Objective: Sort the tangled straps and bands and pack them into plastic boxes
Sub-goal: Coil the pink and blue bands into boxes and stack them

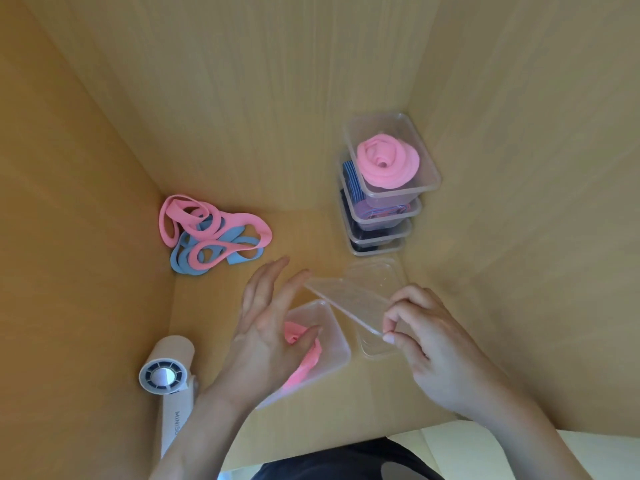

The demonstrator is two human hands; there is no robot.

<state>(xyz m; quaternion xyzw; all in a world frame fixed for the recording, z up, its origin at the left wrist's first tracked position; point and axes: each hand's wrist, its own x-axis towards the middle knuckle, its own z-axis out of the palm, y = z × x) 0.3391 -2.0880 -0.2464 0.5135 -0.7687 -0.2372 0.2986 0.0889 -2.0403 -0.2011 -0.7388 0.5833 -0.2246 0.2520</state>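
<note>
Your right hand (426, 327) pinches the near edge of a clear lid (349, 303), holding it tilted above the counter (311, 233), while your left hand (270, 323) is spread wide with fingers straight, its thumb reaching down onto the pink band (294, 336) bunched in the open box (334, 348) just below. That band looks loosely stuffed rather than coiled, so it may spring up once the thumb lifts and get caught under the lid's rim, leaving the box badly sealed. The lid is thin and held at one edge only, so a slack pinch could let it twist or drop onto the empty box (379, 271) under it. Further off, the pink and blue tangle (211, 233) waits at the far left, and the stack of boxes (381, 220) at the far right stands tall, so a careless reach past it could topple it. A small fan (166, 372) lies near left.
</note>
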